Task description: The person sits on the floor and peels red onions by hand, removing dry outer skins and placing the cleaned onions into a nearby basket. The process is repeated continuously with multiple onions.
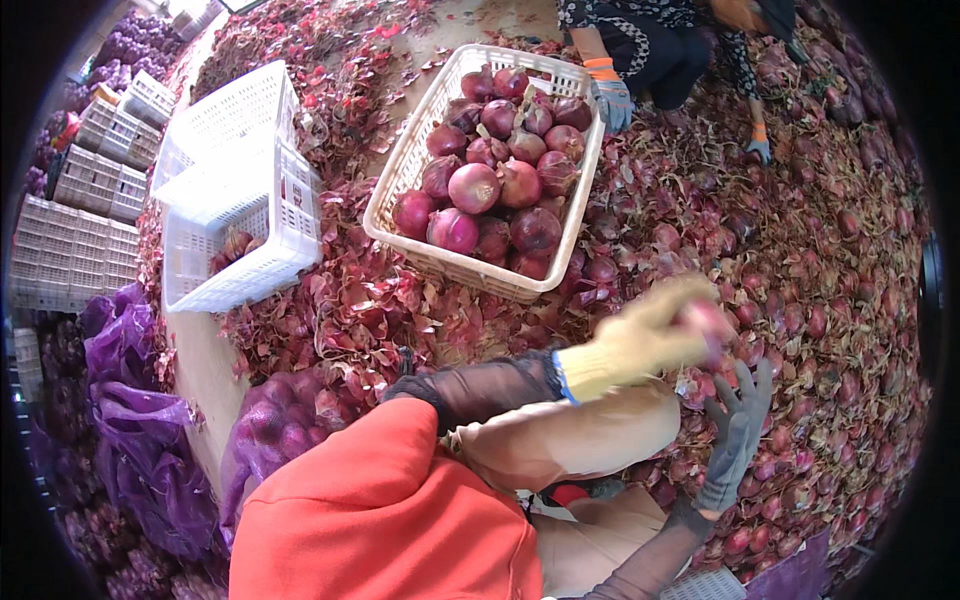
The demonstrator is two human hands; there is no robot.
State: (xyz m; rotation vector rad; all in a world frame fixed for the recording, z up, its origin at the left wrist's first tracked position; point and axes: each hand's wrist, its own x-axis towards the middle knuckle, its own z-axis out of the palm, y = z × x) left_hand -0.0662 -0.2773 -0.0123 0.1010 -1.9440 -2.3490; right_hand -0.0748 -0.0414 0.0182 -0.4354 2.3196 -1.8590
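Observation:
My left hand (637, 341), in a yellow knit glove, is blurred and grips a red onion (705, 324). It is above the edge of a large pile of red onions (795, 420) mixed with dry skins. Close below it, my right hand (739, 420) wears a grey glove. Its fingers are spread, with nothing in them. A white plastic crate (382, 217) full of red onions (475, 187) stands on the skin-covered floor beyond my left arm.
Two white crates (296, 225) lean together at the left, a few onions inside. Purple mesh bags (135, 412) and stacked crates (79, 240) line the far left. A co-worker's gloved hand (613, 101) rests by the full crate; the other gloved hand (759, 148) touches the pile.

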